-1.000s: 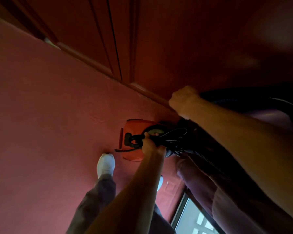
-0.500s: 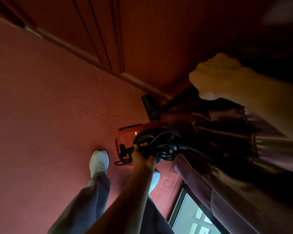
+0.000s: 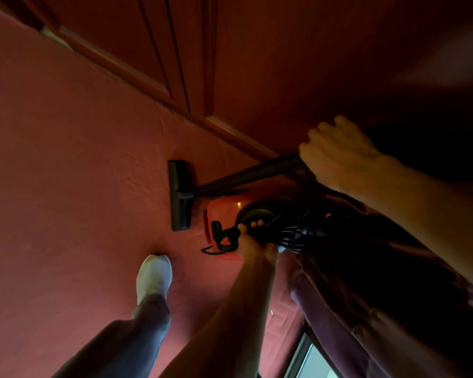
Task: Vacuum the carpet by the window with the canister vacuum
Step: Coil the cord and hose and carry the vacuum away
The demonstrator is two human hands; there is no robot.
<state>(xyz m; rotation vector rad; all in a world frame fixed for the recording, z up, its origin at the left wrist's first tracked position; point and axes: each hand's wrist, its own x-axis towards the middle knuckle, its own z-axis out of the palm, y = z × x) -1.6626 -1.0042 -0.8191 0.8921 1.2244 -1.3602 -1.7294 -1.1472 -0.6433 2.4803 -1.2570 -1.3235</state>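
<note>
A red canister vacuum (image 3: 224, 211) with a black top sits on the red carpet (image 3: 66, 186). My left hand (image 3: 254, 241) is shut on its handle, beside a bundle of black cord (image 3: 292, 236). My right hand (image 3: 336, 156) grips the dark wand (image 3: 243, 175), which slopes down to the black floor head (image 3: 179, 195) lying flat on the carpet just left of the canister.
Dark wood panelling and a skirting board (image 3: 229, 132) run along the far edge of the carpet. A purple curtain (image 3: 366, 296) hangs at the right, with the window (image 3: 311, 361) at the bottom right. My white shoe (image 3: 153, 276) stands on the carpet near the canister.
The wand and floor head have swung out from behind the curtain onto the carpet at the left. My right hand came down with the wand. My left hand stayed on the canister.
</note>
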